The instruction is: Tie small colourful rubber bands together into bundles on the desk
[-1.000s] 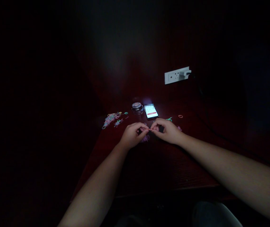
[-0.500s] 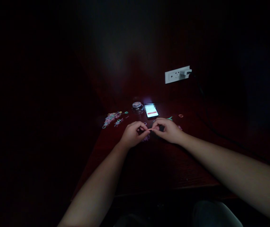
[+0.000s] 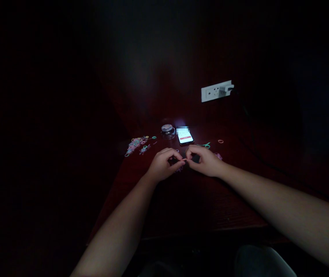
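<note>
A small pinkish-orange band (image 3: 184, 159) spans the short gap between my two hands. My left hand (image 3: 165, 163) pinches its left end between thumb and fingertips. The other end is pinched by my right hand (image 3: 204, 160). Just beyond the hands lies a phone (image 3: 185, 137) with its screen lit. Purple bands (image 3: 179, 169) lie on the table by my left fingertips, partly hidden. Behind my right hand are green scissors (image 3: 207, 146), partly covered.
A heap of colourful bands (image 3: 135, 144) lies at the table's left edge. A round clear jar (image 3: 167, 131) stands left of the phone. One orange band (image 3: 220, 141) lies to the right. A wall socket (image 3: 216, 91) holds a plug with a dark cable.
Both hands have shifted slightly; the fingertips are closer together, and less of the band shows between them. More of the green scissors is visible behind my right hand.
</note>
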The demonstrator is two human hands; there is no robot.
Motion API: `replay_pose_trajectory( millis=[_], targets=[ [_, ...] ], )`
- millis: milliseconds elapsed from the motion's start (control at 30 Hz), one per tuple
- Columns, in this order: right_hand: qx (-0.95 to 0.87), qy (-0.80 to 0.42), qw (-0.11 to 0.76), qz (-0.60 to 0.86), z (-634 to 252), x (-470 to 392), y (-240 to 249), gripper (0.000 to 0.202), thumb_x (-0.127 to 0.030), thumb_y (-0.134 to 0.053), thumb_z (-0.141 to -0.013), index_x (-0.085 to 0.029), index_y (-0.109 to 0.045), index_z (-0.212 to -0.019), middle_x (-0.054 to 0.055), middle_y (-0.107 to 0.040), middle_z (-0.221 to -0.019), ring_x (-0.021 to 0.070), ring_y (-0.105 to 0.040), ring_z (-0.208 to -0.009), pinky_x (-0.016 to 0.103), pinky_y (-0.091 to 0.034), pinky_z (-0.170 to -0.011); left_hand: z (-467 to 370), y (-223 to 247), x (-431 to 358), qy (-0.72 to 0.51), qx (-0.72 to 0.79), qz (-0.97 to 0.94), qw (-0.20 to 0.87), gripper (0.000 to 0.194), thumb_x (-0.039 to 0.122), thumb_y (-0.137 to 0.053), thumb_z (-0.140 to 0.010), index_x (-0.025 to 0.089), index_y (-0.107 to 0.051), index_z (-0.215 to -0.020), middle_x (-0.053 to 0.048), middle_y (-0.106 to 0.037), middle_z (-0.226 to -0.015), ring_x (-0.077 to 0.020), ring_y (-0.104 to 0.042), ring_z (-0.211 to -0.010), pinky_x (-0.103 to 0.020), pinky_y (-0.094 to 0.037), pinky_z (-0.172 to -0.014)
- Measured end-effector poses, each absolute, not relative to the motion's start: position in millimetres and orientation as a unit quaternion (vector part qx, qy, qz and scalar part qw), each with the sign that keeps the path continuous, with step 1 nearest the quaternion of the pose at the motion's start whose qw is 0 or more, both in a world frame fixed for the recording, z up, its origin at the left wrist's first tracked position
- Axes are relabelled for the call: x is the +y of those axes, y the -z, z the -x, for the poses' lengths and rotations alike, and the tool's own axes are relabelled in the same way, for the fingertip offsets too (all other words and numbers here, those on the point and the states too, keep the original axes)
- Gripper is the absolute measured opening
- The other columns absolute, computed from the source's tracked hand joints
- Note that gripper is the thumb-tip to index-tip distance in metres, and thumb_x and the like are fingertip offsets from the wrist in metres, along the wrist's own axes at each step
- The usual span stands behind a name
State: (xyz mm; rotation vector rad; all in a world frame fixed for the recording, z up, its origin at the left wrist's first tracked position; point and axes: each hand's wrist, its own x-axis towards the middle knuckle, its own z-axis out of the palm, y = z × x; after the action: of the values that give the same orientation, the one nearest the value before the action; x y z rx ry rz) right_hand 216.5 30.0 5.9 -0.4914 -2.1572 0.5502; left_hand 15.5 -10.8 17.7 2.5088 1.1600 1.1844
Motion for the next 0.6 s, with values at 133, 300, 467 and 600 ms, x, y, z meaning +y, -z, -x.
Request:
replay_pose_trajectory(
  millis=[133, 300, 467, 600],
  targets=[
    [-0.854, -0.23, 0.418, 0.207, -217.1, 31.5, -3.1, 0.01, -0.014, -0.057, -0.078, -0.019, -0.051, -0.073, 0.0, -0.054, -0.072, 0.0144, -0.051, -0.068, 0.026, -0.04, -0.064, -16.2, -18.3, -13.2, -0.38, 0.377, -0.841, 0.078, 0.013, 0.025, -0.07, -0.079, 0.018, -0.066, -0.088, -0.004, -0.068, -0.086, -0.0157, -0.061, -0.078, -0.029, -0.048, -0.07],
    [-0.852, -0.236, 0.411, 0.223, -217.2, 30.6, -2.6, 0.01, -0.015, -0.058, -0.078, -0.019, -0.05, -0.073, -0.001, -0.054, -0.071, 0.0134, -0.05, -0.066, 0.025, -0.04, -0.063, -16.9, -17.7, -14.3, -0.392, 0.377, -0.833, 0.101, 0.021, 0.019, -0.067, -0.079, 0.018, -0.065, -0.1, -0.005, -0.069, -0.091, -0.0154, -0.063, -0.081, -0.028, -0.05, -0.073],
    [-0.851, -0.238, 0.416, 0.216, -216.7, 28.6, -4.7, 0.009, -0.015, -0.058, -0.078, -0.019, -0.051, -0.073, 0.0, -0.055, -0.071, 0.0135, -0.052, -0.067, 0.025, -0.041, -0.063, -16.9, -18.5, -13.0, -0.384, 0.382, -0.837, 0.077, 0.009, 0.022, -0.064, -0.082, 0.018, -0.068, -0.09, -0.004, -0.067, -0.083, -0.0139, -0.06, -0.076, -0.026, -0.048, -0.069],
    [-0.849, -0.241, 0.421, 0.211, -215.9, 29.0, -3.9, 0.004, -0.018, -0.059, -0.08, -0.018, -0.055, -0.078, 0.001, -0.057, -0.073, 0.0144, -0.055, -0.069, 0.027, -0.043, -0.065, -16.5, -17.0, -11.8, -0.392, 0.388, -0.831, 0.067, 0.007, 0.024, -0.065, -0.083, 0.017, -0.066, -0.086, -0.003, -0.066, -0.079, -0.013, -0.059, -0.072, -0.025, -0.046, -0.066]
  ],
)
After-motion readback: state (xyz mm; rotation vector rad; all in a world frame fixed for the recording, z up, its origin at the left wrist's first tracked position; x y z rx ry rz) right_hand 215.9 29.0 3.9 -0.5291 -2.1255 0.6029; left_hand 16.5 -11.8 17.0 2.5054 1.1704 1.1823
